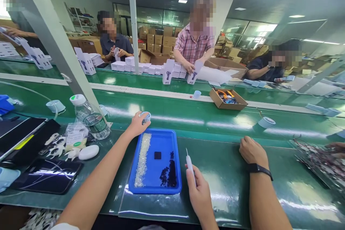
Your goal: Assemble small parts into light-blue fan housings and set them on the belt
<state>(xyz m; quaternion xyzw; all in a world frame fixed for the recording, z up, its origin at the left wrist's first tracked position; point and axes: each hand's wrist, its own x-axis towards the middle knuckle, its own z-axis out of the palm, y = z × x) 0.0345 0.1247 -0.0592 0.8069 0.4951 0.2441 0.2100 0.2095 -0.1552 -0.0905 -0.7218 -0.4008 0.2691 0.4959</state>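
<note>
My left hand (138,125) is closed around a small round light-blue part (146,117) just beyond the far left corner of a blue tray (132,183). My fingers cover much of that part. To the right of the tray, my right hand (199,191) grips a white pen-shaped tool (189,163) with a thin metal tip pointing up and away. Inside the tray, small whitish pieces (142,160) line the left side. Small black pieces (171,174) lie along the right, and a black square (157,155) sits in the middle.
At left are a water bottle (94,120), a phone (50,176) and white plastic parts (58,147). A co-worker's fist (253,151) rests at right. Beyond runs a green conveyor belt (172,113) carrying light-blue parts (266,122); a cardboard box (229,106) stands at its far edge.
</note>
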